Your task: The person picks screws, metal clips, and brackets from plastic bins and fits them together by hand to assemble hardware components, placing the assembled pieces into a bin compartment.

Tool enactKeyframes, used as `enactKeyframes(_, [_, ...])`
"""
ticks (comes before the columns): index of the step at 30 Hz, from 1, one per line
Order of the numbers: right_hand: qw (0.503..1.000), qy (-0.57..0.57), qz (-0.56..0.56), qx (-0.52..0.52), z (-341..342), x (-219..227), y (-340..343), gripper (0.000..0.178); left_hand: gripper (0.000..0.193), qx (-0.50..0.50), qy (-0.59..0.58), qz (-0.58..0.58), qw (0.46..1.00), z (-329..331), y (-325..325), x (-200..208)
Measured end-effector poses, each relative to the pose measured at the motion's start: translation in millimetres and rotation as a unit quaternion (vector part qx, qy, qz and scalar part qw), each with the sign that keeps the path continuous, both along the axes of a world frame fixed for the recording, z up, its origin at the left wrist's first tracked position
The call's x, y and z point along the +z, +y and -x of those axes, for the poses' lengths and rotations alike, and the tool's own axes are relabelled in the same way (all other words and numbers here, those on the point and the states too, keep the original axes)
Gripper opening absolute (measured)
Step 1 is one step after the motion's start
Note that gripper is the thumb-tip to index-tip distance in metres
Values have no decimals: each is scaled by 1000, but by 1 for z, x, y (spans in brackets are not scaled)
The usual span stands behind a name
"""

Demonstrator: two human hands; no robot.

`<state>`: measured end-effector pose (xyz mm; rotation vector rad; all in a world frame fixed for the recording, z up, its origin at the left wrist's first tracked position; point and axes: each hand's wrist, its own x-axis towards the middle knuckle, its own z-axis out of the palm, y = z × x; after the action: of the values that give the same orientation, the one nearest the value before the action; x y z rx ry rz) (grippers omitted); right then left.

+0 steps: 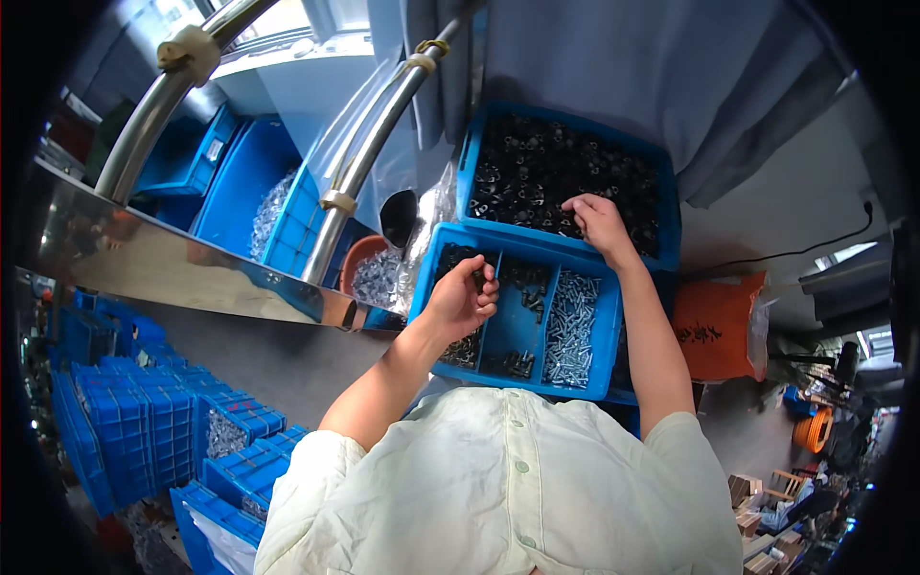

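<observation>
a left hand (462,299) hangs curled over a blue divided plastic bin (513,331), a right hand (599,225) bent-fingered at small black parts (565,163), both grasps unclear, light pinches probably best.

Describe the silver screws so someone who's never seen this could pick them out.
Start from the pale shirt: just above it in the picture sits a divided blue bin. The silver screws lie heaped in its rightmost compartment, far brighter than the dark parts to their left.
</observation>
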<state>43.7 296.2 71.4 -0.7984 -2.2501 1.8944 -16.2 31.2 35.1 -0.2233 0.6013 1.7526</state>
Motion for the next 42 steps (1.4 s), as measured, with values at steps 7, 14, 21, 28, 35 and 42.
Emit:
enactKeyframes(7, [923, -223, -294, 106, 62, -43, 24, 35, 28, -29, 2, -1, 1000, -12, 6, 1])
enactKeyframes(14, [915, -231, -313, 112, 74, -67, 33, 40, 28, -16, -1, 20, 1000, -10, -10, -7])
enactKeyframes(21, [900, -214, -378, 41, 77, -77, 19, 37, 27, -21, 17, 31, 999, -14, -4, -5])
enactKeyframes(28, [973, -186, -132, -23, 47, -52, 42, 24, 27, -32, 15, 28, 999, -15, -6, -2])
enactKeyframes(35, [858, 181, 480, -31, -33, 1, -44, 20, 27, 55, 93, -6, 994, -3, 7, 39])
enactKeyframes(42, [698, 156, 683, -151, -71, -61, -106, 24, 36, 64, 461, -2, 885, -42, 65, 40])
